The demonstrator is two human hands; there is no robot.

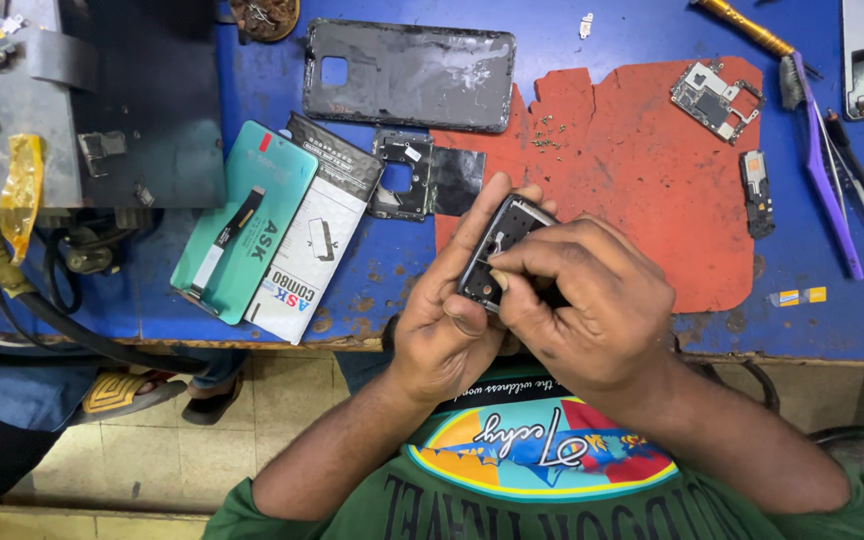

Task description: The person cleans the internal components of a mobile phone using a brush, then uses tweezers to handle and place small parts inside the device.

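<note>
A dark phone frame (500, 240) is held above the front edge of the blue workbench (592, 40). My left hand (447, 310) cradles it from below and the left, thumb along its lower edge. My right hand (582, 300) covers its right half, with fingertips pressed onto its inner face. Most of the frame is hidden under my right hand. A worn red mat (642, 170) lies just beyond my hands, with several tiny screws (547, 135) scattered on it.
A grey phone back cover (407, 75) lies at the bench's far side. A circuit board (714, 98) and small module (756, 190) rest on the mat. Teal and white packets (252, 220), (312, 250) lie left. Purple tweezers (827, 170) and other tools sit right. A sandalled foot (127, 392) shows below.
</note>
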